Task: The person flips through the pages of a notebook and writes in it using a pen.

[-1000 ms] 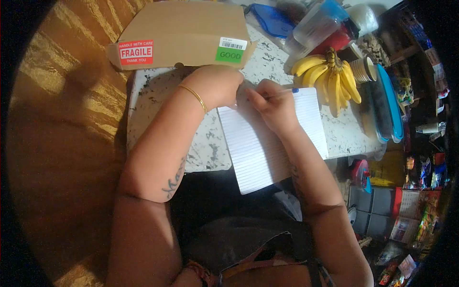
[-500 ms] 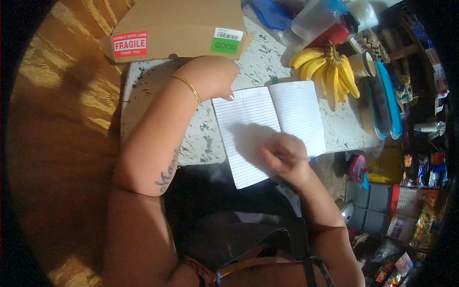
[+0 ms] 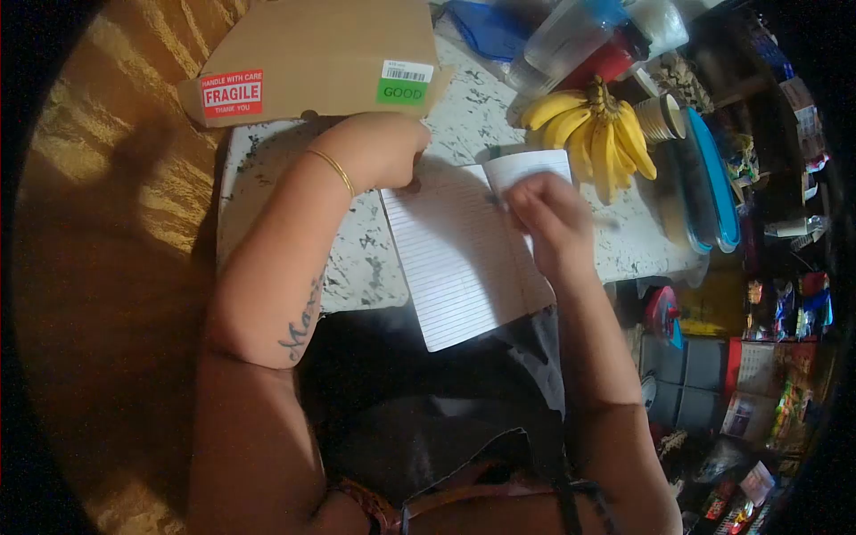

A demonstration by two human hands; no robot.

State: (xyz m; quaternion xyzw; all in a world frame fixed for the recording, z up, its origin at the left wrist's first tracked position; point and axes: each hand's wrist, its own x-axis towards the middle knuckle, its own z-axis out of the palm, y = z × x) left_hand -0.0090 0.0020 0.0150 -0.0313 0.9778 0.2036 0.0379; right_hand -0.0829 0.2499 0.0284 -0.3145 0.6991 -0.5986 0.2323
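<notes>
An open lined notebook [image 3: 459, 276] lies at the front of the speckled white table, its lower part reaching past the edge. At its upper left corner, my left hand [image 3: 388, 152] is curled, with the thumb on the page; the other fingers are mostly hidden. Over the right-hand page, my right hand [image 3: 553, 218] is closed around a thin pen [image 3: 606, 223]. Motion blurs the pen, and its dark tip points left to the top of the left-hand page. No writing can be made out on the shaded paper.
A cardboard box [image 3: 321, 53] with FRAGILE and GOOD labels sits at the back left. Right of the notebook are bananas [image 3: 602, 134], stacked paper cups [image 3: 660, 118] and blue-lidded containers [image 3: 713, 183]. Plastic tubs [image 3: 571, 40] stand behind. The table [image 3: 361, 267] ends near my body.
My right hand has moved up from the lower middle of the notebook to near its top. The left hand stays at the upper left corner. The whole view has shifted slightly.
</notes>
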